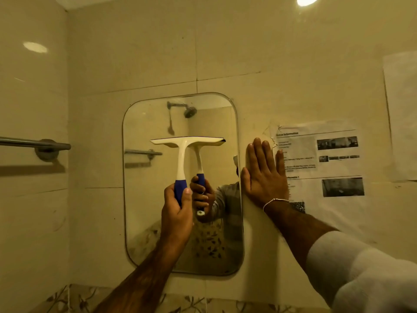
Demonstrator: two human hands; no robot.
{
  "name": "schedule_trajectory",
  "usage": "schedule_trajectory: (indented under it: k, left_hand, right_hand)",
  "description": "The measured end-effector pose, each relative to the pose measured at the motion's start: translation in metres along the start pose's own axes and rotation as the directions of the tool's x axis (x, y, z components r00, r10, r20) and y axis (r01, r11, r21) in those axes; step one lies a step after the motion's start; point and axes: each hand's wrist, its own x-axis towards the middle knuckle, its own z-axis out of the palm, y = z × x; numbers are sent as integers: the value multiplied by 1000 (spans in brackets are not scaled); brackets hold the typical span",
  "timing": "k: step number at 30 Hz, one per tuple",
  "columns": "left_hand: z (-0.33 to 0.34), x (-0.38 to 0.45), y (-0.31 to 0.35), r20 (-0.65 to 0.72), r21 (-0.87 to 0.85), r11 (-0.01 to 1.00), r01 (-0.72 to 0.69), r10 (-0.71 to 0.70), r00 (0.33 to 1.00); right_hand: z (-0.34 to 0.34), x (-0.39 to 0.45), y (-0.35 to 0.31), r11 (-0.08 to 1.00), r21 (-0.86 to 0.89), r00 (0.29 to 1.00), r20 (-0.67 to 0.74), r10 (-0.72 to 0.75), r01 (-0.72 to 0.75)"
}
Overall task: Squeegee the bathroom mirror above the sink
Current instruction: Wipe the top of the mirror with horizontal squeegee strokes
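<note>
A rounded-corner mirror (144,222) hangs on the beige tiled wall at the centre. My left hand (177,213) grips the blue handle of a white squeegee (182,154), held upright. Its blade lies level against the glass in the mirror's upper half, and its reflection shows just behind it. My right hand (264,175) rests flat, fingers spread, on the wall just right of the mirror's edge, holding nothing. A thin bracelet circles that wrist.
A metal towel bar (33,143) juts out from the left wall at blade height. Printed paper sheets (327,168) are stuck to the wall right of my right hand. A patterned tile border (203,303) runs below the mirror.
</note>
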Motion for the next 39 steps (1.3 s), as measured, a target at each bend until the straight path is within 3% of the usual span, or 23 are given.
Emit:
schedule_trajectory:
  k: [10,17,39]
  left_hand:
    - [27,12,7,-47,-5,1000,3,-3,999]
    - [33,24,32,-60,-101,995,-21,15,998]
    - [32,48,48,-89,4,998,-59,60,994]
  right_hand:
    - [12,0,5,1000,-16,997,-82,-7,6]
    - [12,0,5,1000,-8,995,-103,-14,13]
    - [14,0,7,1000,-16,994,-106,-28,27]
